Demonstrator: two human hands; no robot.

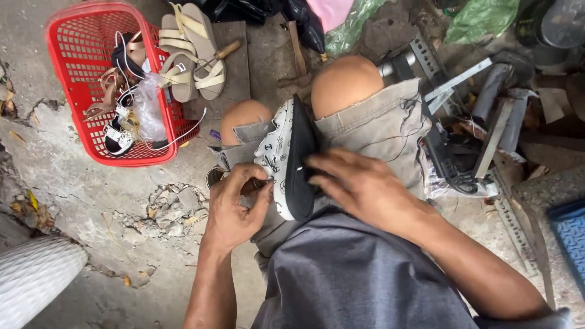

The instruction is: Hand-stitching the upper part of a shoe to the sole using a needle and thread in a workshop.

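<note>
The person is holding a shoe on edge between the knees, its black sole turned to the right and its white printed upper to the left. The left hand is pinching at the upper's lower edge, thumb and fingertips together on it (whether a small tool or thread is between them is too small to tell). The right hand is lying flat against the sole, fingers spread, pressing rather than closing around it.

To do this well, I judge that the right palm should be bracing the sole firmly against the thigh so the shoe is not twisting, while the left fingers are working close to the seam in short pulls, kept clear of the sole's edge.

A red basket is standing on the floor to the left, well apart, holding strappy sandals, a black-and-white shoe and a clear bag. A beige sandal pair is lying just beside it.
</note>
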